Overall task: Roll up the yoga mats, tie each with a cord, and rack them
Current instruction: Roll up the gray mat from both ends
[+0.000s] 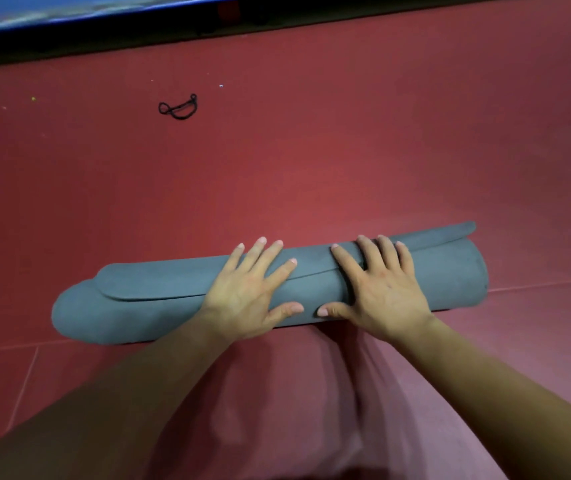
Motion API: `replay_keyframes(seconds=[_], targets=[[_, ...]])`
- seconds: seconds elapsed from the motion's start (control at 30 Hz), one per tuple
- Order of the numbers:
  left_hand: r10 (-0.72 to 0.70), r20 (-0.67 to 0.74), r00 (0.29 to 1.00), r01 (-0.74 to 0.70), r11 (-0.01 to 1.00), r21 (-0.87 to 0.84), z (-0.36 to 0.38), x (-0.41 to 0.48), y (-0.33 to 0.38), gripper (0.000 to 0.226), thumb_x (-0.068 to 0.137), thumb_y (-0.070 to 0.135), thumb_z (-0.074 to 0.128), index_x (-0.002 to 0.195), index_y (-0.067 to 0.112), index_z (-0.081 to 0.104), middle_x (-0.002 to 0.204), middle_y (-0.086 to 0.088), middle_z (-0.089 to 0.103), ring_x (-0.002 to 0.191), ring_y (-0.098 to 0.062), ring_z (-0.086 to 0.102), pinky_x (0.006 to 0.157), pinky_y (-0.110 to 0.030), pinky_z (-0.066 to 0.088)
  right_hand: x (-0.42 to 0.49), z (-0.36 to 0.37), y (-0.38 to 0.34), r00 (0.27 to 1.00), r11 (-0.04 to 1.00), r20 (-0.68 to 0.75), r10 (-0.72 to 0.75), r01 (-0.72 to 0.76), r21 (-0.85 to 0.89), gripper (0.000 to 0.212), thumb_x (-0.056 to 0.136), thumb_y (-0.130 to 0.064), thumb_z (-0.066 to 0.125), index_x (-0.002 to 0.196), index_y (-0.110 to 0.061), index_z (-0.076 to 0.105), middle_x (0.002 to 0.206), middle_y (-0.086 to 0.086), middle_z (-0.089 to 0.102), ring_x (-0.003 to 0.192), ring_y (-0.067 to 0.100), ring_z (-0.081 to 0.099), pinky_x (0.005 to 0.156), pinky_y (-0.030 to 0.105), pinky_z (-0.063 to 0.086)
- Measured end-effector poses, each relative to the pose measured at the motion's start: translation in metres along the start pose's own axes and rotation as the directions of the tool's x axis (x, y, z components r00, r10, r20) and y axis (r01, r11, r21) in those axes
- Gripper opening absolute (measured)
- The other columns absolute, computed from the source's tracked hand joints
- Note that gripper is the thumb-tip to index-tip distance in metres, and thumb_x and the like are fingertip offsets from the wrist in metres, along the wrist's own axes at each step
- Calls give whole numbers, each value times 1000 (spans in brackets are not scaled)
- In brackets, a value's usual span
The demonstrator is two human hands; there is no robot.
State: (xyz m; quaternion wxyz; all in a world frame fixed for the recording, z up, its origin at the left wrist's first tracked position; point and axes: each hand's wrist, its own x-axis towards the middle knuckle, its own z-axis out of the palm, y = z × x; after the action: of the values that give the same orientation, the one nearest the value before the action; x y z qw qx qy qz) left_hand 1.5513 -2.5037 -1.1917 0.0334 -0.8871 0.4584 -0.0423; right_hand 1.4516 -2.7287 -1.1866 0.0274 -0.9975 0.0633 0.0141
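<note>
A grey-blue yoga mat [145, 303] lies rolled into a thick tube across the red floor, its loose outer edge running along the top. My left hand [253, 292] presses flat on the roll's middle with fingers spread. Beside it, my right hand [377, 289] also presses flat on the roll, thumbs nearly meeting. A black cord [178, 107] lies looped on the floor far beyond the mat, to the upper left, apart from both hands.
Red padded floor [381, 133] stretches all around, with seam lines near me. A dark strip and a blue edge [69, 15] run along the far side at the top. Small specks dot the floor at upper left.
</note>
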Motion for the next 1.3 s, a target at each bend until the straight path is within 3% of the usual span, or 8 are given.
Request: replay_keyframes(seconds=[0.17,0.3,0.47,0.73,0.83,1.03,1.2,1.3], targets=[[-170,19,985,171,971,-165,-11,28,36,65,98,55,23,140,17,54,152,-7,49,138,-31,48,111,-53,39,-10,7,-2,999,1000,-49,-13,14,7,112,72,-92,36,143,-6,53,138,26,54,127,49,50,107,60,35],[-94,-37,995,90,990,-109,-5,26,31,53,100,43,29,144,25,52,138,-3,62,118,-29,62,98,-49,48,-11,4,11,993,999,-119,-5,10,46,116,62,-96,42,137,-9,55,139,22,52,128,44,50,109,55,34],[6,-1,1000,-6,999,-54,-2,23,17,64,97,55,31,148,20,48,143,-6,58,124,-30,60,102,-46,46,-12,-7,44,988,987,40,149,-151,60,135,45,-107,28,160,-36,19,165,8,20,155,32,5,120,63,1],[-176,-13,984,167,949,-267,-24,59,60,56,96,62,31,114,15,56,126,-8,62,130,-28,52,115,-47,32,-25,11,55,995,992,-38,94,-90,88,126,64,-103,26,143,-6,46,151,13,45,147,35,34,113,71,20],[-191,51,980,192,860,-472,-28,85,84,44,105,45,31,140,22,46,152,1,45,141,-19,41,119,-39,25,-30,19,54,992,990,-99,83,-71,121,123,67,-100,29,143,-5,43,152,15,44,148,35,31,114,70,18],[-37,158,987,88,941,-326,-18,84,82,51,107,47,22,157,38,23,163,11,30,146,-16,32,118,-40,25,-36,22,58,988,979,-117,96,-73,188,119,67,-100,32,147,-12,37,159,12,35,153,30,19,119,63,11],[-1,160,987,48,955,-291,-19,90,81,52,107,43,22,158,44,10,152,10,40,132,-21,46,106,-43,37,-59,17,49,920,870,-124,371,-298,392,97,71,-96,35,153,-44,31,163,10,8,154,24,-5,123,51,-3],[47,191,980,6,964,-267,-22,91,82,54,107,44,20,155,52,-4,148,6,40,124,-26,52,102,-46,41,-65,17,39,873,784,-97,478,-375,495,81,83,-84,28,153,-42,30,163,10,9,154,21,-4,124,50,-1]])
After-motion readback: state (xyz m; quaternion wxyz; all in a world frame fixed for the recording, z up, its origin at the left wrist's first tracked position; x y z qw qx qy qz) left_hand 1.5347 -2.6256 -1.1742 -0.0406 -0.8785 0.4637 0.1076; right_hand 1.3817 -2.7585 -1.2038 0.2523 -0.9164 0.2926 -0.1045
